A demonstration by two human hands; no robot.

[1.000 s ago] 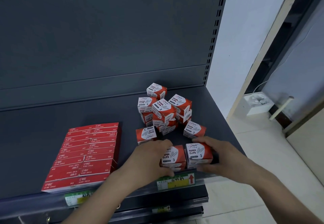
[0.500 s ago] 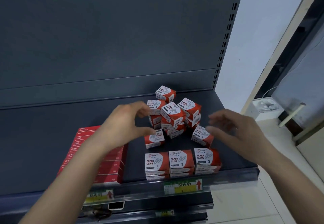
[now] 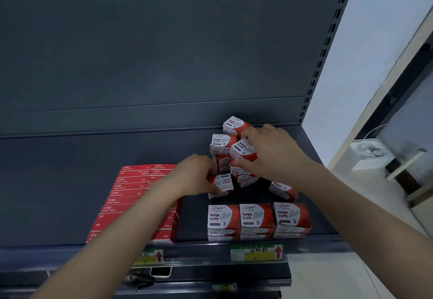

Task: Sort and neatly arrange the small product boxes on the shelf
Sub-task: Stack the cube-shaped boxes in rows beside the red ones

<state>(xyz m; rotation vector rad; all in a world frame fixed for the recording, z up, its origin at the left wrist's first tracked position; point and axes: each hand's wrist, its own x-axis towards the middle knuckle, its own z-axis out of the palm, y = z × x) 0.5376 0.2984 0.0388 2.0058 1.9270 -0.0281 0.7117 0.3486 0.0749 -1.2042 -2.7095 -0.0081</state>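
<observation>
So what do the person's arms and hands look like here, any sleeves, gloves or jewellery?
Both hands are bare: no gloves, and no rings or watch that I can make out on the left hand or right hand. Both forearms are uncovered as far as the frame's edge, so no sleeve shows. Nothing is worn at either wrist.

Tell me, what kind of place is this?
Probably a stationery shop or stockroom: a dark metal display shelf with price labels on its front edge, stocked with paper clip boxes and flat red staple boxes.
</observation>
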